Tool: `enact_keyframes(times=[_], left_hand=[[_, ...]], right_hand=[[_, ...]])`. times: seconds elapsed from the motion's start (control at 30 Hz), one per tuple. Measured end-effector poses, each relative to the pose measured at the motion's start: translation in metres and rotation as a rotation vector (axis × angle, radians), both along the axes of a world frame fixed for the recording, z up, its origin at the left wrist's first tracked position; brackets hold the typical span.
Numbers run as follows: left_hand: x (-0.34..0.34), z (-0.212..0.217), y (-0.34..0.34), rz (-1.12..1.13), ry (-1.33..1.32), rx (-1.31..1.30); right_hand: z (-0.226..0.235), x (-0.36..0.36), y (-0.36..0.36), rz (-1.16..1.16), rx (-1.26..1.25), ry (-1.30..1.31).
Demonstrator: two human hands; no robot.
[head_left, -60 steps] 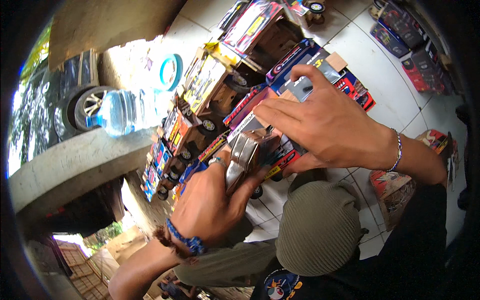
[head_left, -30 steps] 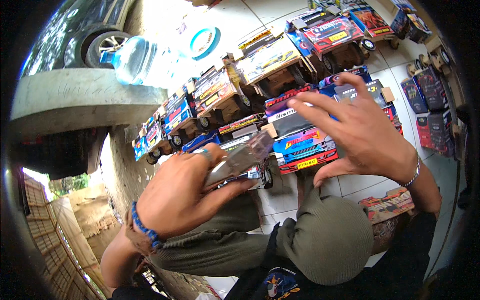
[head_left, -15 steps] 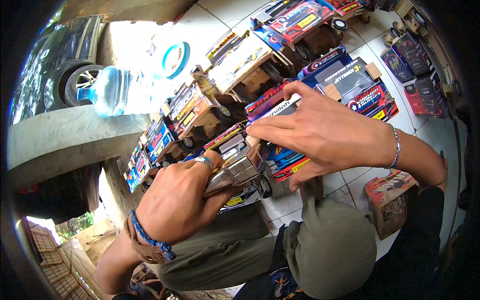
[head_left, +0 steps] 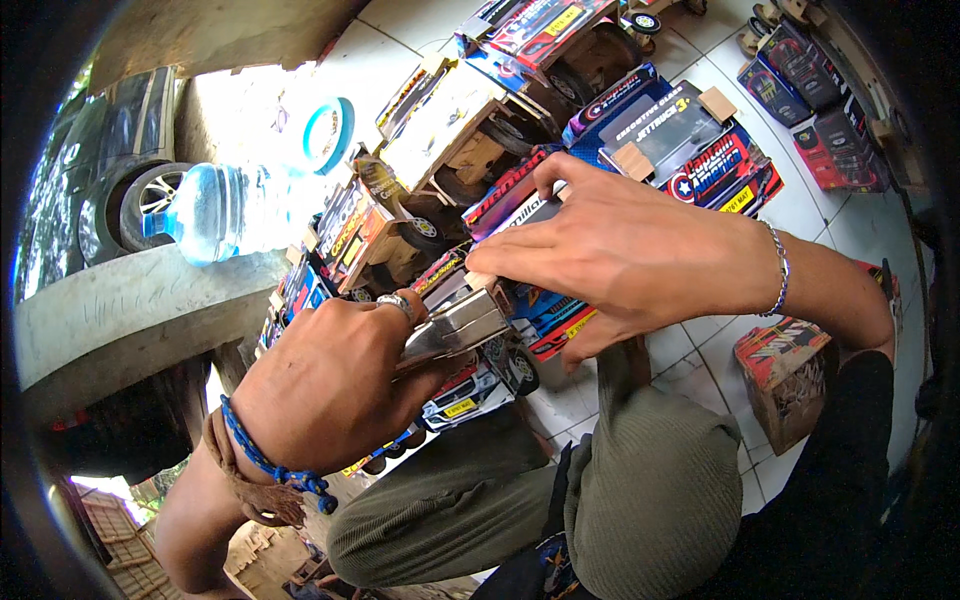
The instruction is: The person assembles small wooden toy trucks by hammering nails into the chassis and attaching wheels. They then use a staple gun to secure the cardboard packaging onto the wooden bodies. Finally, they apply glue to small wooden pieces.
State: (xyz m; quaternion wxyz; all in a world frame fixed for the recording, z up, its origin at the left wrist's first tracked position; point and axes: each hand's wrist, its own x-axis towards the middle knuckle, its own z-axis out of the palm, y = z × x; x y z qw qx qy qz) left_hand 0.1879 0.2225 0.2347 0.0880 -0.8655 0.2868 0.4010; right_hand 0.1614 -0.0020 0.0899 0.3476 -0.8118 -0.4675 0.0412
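My left hand [head_left: 310, 400] is closed around a metal staple gun [head_left: 462, 326], ring and bracelets showing. The staple gun's front end reaches a small wood block [head_left: 484, 281] among the printed toy trucks. Over a blue and red toy truck [head_left: 545, 318], my right hand [head_left: 630, 245] spans with its fingertips by the wood block and its thumb low at the truck's front edge. Much of that truck is hidden under the hand. Just below the staple gun sits another toy truck [head_left: 460, 402] with a yellow plate.
More wooden toy trucks [head_left: 460, 125] stand in rows ahead on white tiles. A blue-tinted water jug [head_left: 235, 215] lies on the ledge at left, near a roll of light-blue tape [head_left: 328, 135]. A printed wooden box [head_left: 785, 380] sits at right, by my knee [head_left: 660, 490].
The view has shifted, so the trucks and box sit slightly further left or lower. Both hands keep much the same hold, the staple gun still by the wood block.
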Motion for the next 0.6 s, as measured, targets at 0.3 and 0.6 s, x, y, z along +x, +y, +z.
enact_keyframes(times=[0.3, 0.6], left_hand=[[0.005, 0.000, -0.011, -0.038, 0.001, 0.068], [0.001, -0.009, -0.015, 0.058, -0.005, 0.017]], right_hand=[[-0.001, 0.001, 0.001, 0.004, -0.018, 0.058], [-0.004, 0.001, 0.001, 0.015, -0.013, 0.100]])
